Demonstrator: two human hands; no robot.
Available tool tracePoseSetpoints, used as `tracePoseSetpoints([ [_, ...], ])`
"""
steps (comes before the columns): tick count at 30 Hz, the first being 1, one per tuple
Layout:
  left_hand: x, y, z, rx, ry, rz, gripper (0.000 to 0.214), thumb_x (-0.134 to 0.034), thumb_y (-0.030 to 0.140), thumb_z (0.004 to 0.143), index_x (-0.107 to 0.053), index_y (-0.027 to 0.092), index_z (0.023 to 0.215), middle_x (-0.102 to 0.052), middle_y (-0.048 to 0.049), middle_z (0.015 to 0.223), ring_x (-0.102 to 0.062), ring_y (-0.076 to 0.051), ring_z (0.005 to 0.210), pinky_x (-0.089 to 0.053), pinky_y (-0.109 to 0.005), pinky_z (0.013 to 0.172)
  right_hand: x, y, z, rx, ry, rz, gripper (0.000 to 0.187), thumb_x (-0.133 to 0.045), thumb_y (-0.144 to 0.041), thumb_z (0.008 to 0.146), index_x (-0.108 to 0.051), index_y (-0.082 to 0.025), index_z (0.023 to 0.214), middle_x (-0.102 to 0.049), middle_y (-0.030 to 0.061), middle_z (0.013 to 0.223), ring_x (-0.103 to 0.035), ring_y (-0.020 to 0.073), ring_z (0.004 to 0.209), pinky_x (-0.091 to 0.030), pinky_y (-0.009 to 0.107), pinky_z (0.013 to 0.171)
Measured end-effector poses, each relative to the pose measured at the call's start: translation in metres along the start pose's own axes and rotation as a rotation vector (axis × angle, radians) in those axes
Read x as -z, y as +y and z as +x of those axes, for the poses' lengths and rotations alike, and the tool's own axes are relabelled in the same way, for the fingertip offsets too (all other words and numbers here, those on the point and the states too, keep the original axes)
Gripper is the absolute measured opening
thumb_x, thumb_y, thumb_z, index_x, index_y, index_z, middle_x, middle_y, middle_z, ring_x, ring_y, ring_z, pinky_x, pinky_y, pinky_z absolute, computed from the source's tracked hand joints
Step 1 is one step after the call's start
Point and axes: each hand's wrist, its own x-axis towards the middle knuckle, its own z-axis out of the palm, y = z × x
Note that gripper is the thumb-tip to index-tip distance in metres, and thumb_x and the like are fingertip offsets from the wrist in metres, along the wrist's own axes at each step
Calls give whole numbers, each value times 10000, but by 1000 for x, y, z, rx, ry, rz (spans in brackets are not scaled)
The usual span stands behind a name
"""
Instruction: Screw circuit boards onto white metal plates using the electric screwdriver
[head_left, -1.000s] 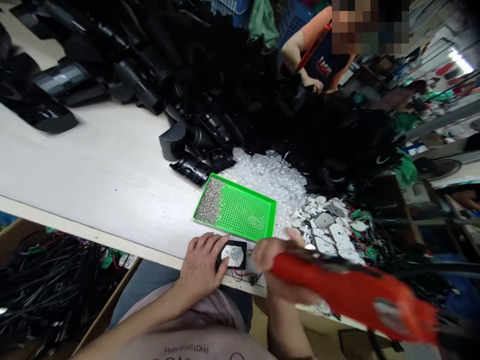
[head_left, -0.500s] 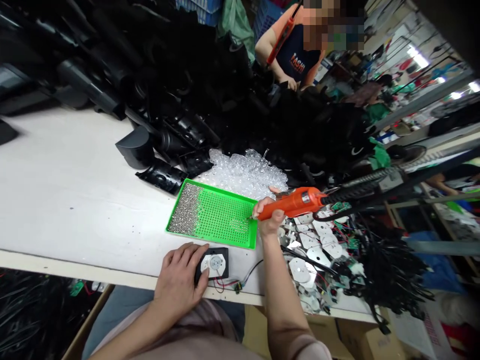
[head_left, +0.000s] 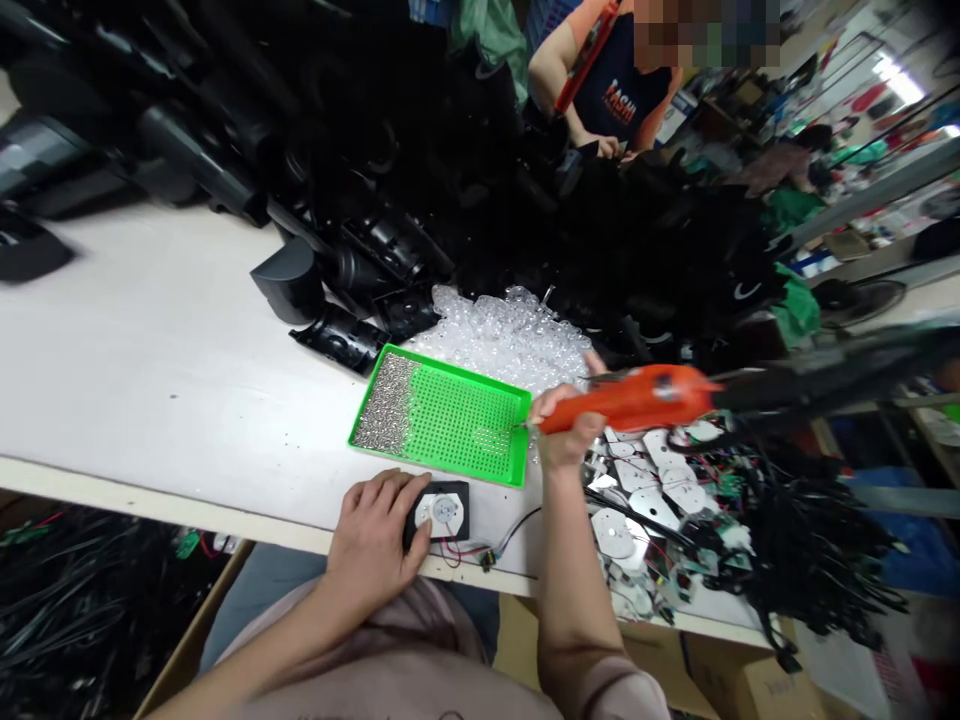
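Observation:
My right hand (head_left: pixel 566 425) is wrapped round an orange electric screwdriver (head_left: pixel 637 398), which lies nearly level. Its tip is at the right end of a green perforated tray (head_left: pixel 450 408). Small silver screws (head_left: pixel 384 405) are heaped at the tray's left end, and several rows sit in holes near the right. Close to the table's front edge, my left hand (head_left: pixel 379 525) grips a small black square housing (head_left: pixel 457 500) by its left side. A white plate with a round disc (head_left: pixel 444 510) sits in the housing, and thin wires run from it to a small connector (head_left: pixel 487 560).
Clear plastic pieces (head_left: pixel 502 335) are piled behind the tray. A large heap of black plastic casings (head_left: pixel 337 170) fills the back. White discs and wired parts (head_left: pixel 637 490) lie to the right, beside bundled black cables (head_left: pixel 817 560). Across the heap, a co-worker (head_left: pixel 615 95) stands near another orange screwdriver (head_left: pixel 589 55).
The view has shifted, so the table scene sits further right. The screwdriver in my right hand has drawn slightly back from the tray, its body blurred. My left hand still holds the housing.

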Motion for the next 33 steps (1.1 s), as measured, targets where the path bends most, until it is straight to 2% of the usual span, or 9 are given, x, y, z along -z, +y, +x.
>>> tracePoseSetpoints([
  [2, 2, 1, 0, 17, -21, -14, 426, -484, 336, 886, -537, 175, 1277, -654, -111, 1102, -534, -295, 1097, -354, -436, 895, -8, -27, -8, 32, 19, 73, 652, -484, -740, 783, -501, -278, 1243, -432, -95, 514, -368, 88, 351, -353, 215, 368],
  [5, 3, 3, -1, 42, -39, -27, 432, -492, 340, 881, -548, 179, 1278, -652, -110, 1119, -531, -297, 1112, -357, -439, 897, -19, -56, -40, -29, -59, 164, 674, -427, -786, 786, -531, -292, 1233, -434, -82, 516, -363, 100, 343, -375, 246, 374],
  [7, 4, 3, -1, 52, -44, -32, 444, -497, 344, 878, -548, 181, 1288, -649, -112, 1132, -531, -298, 1116, -361, -442, 901, -26, -61, -66, -94, -87, 172, 705, -472, -804, 749, -544, -290, 1226, -442, -79, 514, -366, 106, 347, -372, 254, 378],
  [11, 3, 3, -2, 50, -49, -36, 463, -494, 358, 886, -535, 190, 1316, -648, -108, 1129, -536, -301, 1099, -362, -450, 896, -33, -51, -102, -137, -29, 165, 712, -534, -791, 725, -577, -256, 1192, -454, -70, 497, -381, 115, 365, -368, 259, 400],
  [17, 2, 4, -3, 54, -45, -47, 474, -494, 360, 886, -520, 194, 1330, -649, -107, 1137, -530, -300, 1119, -359, -449, 898, -37, -42, -103, -146, -27, 88, 773, -586, -816, 649, -580, -235, 1158, -445, -79, 475, -372, 115, 344, -365, 263, 390],
  [25, 1, 2, -4, 54, -40, -62, 450, -491, 361, 889, -534, 198, 1307, -636, -103, 1186, -526, -289, 1145, -352, -439, 924, -40, -35, -109, -137, -93, 123, 687, -616, -770, 674, -587, -271, 1146, -471, -81, 499, -390, 113, 363, -365, 253, 411],
  [30, 1, 5, -4, 60, -38, -29, 443, -509, 327, 871, -545, 182, 1288, -630, -111, 1186, -524, -296, 1139, -356, -442, 921, -41, -35, -113, -134, -172, 99, 498, -638, -723, 700, -620, -261, 886, -495, -62, 511, -434, 122, 389, -375, 254, 418],
  [33, 1, 6, -3, 62, -62, -22, 436, -521, 299, 853, -548, 172, 1269, -623, -116, 1194, -515, -299, 1143, -358, -444, 918, -38, -32, -113, -151, -246, 146, 458, -652, -702, 703, -617, -263, 833, -516, -52, 511, -463, 135, 404, -377, 265, 423],
])
